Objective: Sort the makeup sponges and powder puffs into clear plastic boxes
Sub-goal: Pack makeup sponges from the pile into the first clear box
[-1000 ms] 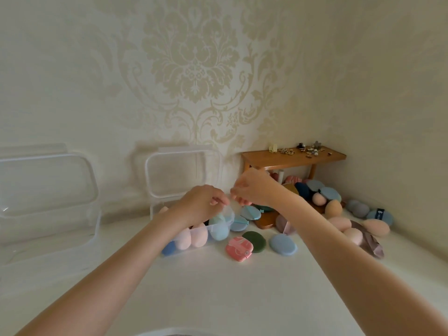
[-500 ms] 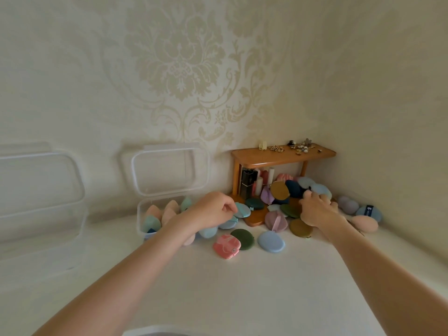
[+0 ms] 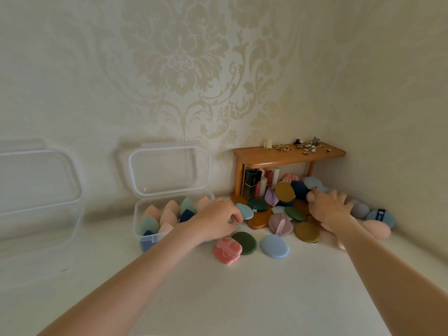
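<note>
A small clear box [image 3: 146, 237] with its lid [image 3: 169, 168] propped open holds several peach, teal and navy sponges, standing upright. My left hand [image 3: 217, 220] hovers at the box's right end with curled fingers, next to a light teal puff [image 3: 245, 210]; what it holds is hidden. My right hand [image 3: 329, 207] lies spread on the pile of puffs and sponges by the wooden shelf [image 3: 288, 156], its thumb beside a pale blue puff [image 3: 312, 182]. A pink marbled puff [image 3: 226, 251], a dark green puff [image 3: 245, 242] and a light blue puff [image 3: 274, 246] lie in front.
A larger clear box [image 3: 38, 238] stands open and bare at the left against the wall. Small trinkets sit on the shelf top, and bottles [image 3: 252, 185] stand under it. A peach sponge [image 3: 377, 229] and a labelled blue puff [image 3: 381, 215] lie in the right corner.
My right hand left the small box and went right to the pile by the shelf. My left hand stayed at the box's right end. The view shifted right.
</note>
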The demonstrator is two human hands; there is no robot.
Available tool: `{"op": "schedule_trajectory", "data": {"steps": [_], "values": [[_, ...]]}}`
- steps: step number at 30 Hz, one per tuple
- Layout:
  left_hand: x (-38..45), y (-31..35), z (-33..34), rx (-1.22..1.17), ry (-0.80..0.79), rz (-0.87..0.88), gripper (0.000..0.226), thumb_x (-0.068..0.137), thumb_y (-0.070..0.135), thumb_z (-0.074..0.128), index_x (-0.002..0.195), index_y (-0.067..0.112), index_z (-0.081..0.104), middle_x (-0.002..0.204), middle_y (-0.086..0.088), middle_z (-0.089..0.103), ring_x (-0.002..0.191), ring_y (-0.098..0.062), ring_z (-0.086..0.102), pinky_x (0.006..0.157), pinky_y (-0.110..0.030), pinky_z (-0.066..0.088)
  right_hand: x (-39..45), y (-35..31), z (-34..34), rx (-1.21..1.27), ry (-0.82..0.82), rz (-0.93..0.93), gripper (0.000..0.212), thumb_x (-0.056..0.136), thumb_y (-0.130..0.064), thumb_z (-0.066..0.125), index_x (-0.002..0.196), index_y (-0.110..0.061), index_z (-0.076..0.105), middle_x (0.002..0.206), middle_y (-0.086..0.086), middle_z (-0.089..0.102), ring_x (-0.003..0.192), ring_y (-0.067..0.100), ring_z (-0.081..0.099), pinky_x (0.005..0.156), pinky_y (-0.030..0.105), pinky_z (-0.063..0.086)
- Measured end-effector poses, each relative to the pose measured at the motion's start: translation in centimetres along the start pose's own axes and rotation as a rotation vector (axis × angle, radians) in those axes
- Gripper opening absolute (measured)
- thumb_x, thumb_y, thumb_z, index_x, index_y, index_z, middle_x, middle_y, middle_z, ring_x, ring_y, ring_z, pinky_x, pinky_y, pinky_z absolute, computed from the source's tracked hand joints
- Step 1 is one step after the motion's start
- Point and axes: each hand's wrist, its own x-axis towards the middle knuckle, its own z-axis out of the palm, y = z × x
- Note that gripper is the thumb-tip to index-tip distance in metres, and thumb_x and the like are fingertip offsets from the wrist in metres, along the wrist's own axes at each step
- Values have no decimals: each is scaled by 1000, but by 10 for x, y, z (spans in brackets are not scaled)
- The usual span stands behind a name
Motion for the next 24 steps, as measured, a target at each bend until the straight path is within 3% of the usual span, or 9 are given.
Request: {"op": "schedule_trajectory", "data": {"steps": [4,8,11,17,20,22,24], "values": [[1,-1,1,8,0,10,26,94,19,52,117,21,63,124,3,59,117,-13,46,95,-26,38,-6,-9,-1,-24,58,-37,37,97,-25,34,134,-23,37,136,21,37,125,37,34,104,50,30],[0,-2,1,23,-6,22,26,94,20,52,118,22,62,124,3,59,116,-12,46,93,-24,36,-4,-5,0,-156,32,-23,39,96,-23,37,134,-21,37,138,18,41,125,35,35,105,50,29],[0,-2,0,15,0,22,26,93,21,52,117,23,62,125,4,59,116,-12,47,97,-27,38,-4,-10,2,-186,105,-6,38,95,-20,39,133,-20,37,137,18,45,125,35,39,105,49,30],[-3,-2,-4,-48,12,33,27,93,20,53,118,22,62,130,1,54,119,-14,49,98,-28,41,-8,-18,4,-11,200,-34,24,94,-20,40,115,-17,50,118,21,55,114,39,45,97,47,33],[-6,-3,-11,-74,66,54,24,94,19,51,115,20,63,129,0,51,118,-16,49,101,-31,41,-8,-20,-5,191,146,-64,33,88,-24,46,120,-16,42,115,18,58,113,38,49,101,51,28],[-11,-4,-20,-155,142,55,23,95,18,49,112,18,64,122,0,53,115,-15,50,100,-30,40,-11,-18,-8,138,77,-102,42,86,-28,51,125,-23,38,117,14,58,114,36,50,104,54,25],[-17,-9,-33,-279,212,25,25,97,17,44,110,15,65,114,3,55,108,-11,52,95,-26,41,-14,-17,-11,48,54,-106,34,86,-30,49,119,-25,47,123,13,56,118,35,47,105,54,24]]}}
